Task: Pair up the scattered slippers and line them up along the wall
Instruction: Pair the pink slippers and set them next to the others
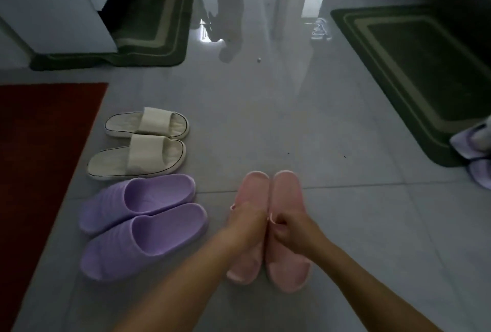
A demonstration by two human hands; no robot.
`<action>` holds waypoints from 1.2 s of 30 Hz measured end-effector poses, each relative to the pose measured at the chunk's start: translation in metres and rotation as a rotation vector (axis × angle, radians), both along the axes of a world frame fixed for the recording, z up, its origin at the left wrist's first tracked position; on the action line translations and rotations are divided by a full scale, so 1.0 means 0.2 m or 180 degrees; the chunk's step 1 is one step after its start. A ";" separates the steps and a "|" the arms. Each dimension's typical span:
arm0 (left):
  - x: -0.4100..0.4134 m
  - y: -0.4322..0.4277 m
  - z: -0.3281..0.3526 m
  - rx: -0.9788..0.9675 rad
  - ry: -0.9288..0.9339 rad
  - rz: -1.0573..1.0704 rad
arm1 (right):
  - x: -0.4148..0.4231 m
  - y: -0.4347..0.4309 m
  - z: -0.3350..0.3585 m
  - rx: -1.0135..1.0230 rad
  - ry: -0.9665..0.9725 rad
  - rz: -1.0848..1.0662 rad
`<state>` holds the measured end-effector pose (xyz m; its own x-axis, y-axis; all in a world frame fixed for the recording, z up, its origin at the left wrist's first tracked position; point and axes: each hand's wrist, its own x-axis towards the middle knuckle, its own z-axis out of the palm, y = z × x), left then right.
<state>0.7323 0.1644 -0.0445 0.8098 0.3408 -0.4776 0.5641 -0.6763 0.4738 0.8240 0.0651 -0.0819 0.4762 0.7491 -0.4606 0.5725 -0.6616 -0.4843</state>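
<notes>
The left hand curls down over the strap of a pale pink soft foam slipper. The right hand is bunched tight, pinching the inner edge of the matching pink slipper. The two lie side by side and touching on the grey tiled floor, near the middle of the scene. They look light and springy, likely to bend at the sole if lifted by one end, so the strap or the thick inner rim seems the surest hold; on glossy tile they should also slide easily. To the left, well apart from the pink ones, a lilac ridged rubber slipper pair lies together. Just beyond it is a cream slide pair with dark-trimmed soles, both pairs lined up beside a dark red mat. Farther off are a green bordered mat at far left and another at right. A crumpled lilac cloth lies on its near corner. The wall itself is not plainly in view.
</notes>
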 end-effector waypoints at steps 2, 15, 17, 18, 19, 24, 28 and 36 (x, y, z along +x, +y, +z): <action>0.02 0.03 -0.03 0.0324 0.0455 -0.0207 | 0.00 0.03 -0.02 -0.0117 0.0192 0.0046; -0.36 0.30 -0.13 0.0119 -0.0647 0.0720 | -0.19 0.29 0.02 0.0717 -0.0231 -0.0008; -0.56 0.34 -0.10 0.0104 -0.0699 0.0988 | -0.34 0.37 0.05 0.0855 0.0011 0.0352; -0.68 0.36 -0.07 0.0089 -0.0707 0.1147 | -0.43 0.42 0.06 0.0854 0.0078 0.0523; -0.81 0.38 -0.04 0.0085 -0.0671 0.1306 | -0.53 0.48 0.07 0.0843 0.0154 0.0694; -1.61 0.39 0.11 0.0351 -0.0280 0.2013 | -1.19 0.73 0.09 0.0673 0.0412 0.1849; -2.28 0.19 0.21 0.0371 0.0378 0.2534 | -1.77 0.77 0.16 0.0812 0.0504 0.2818; -3.34 -0.46 0.26 0.0417 0.2398 0.2779 | -2.77 0.62 0.42 0.0967 0.0155 0.5162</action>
<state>0.0652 0.0731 0.0074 -0.1996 0.7259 -0.6582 0.9722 0.0630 -0.2253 0.2702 0.1890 0.0024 -0.8533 0.4802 -0.2035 0.5106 0.6899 -0.5132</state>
